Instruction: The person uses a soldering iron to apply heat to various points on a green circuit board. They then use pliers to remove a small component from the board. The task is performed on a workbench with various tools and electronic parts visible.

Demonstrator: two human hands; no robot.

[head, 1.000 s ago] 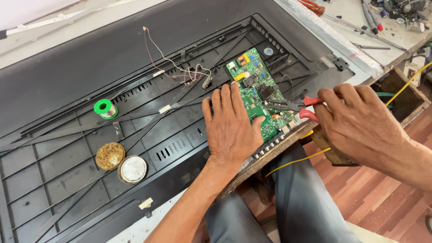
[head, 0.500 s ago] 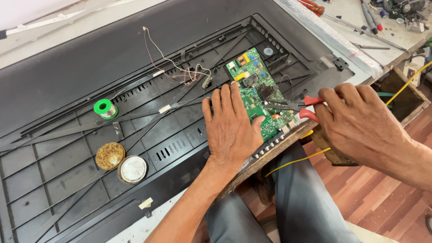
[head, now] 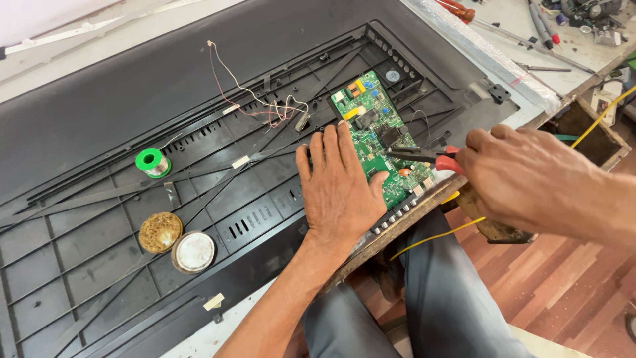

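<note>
A green circuit board (head: 375, 126) lies on the right part of a large black plastic back panel (head: 132, 99). My left hand (head: 339, 189) rests flat on the panel, fingers spread, its thumb touching the board's lower edge. My right hand (head: 530, 179) grips red-handled pliers (head: 424, 156) whose dark jaws point left onto the middle of the board. Thin red and white wires (head: 262, 106) run from the panel toward the board's left side.
A green spool of solder wire (head: 152, 161) sits on the panel at left. A round tin of flux (head: 159, 232) and its lid (head: 194, 252) lie below it. Screwdrivers and tools (head: 530, 33) clutter the bench at top right. A yellow wire (head: 430, 240) hangs over my lap.
</note>
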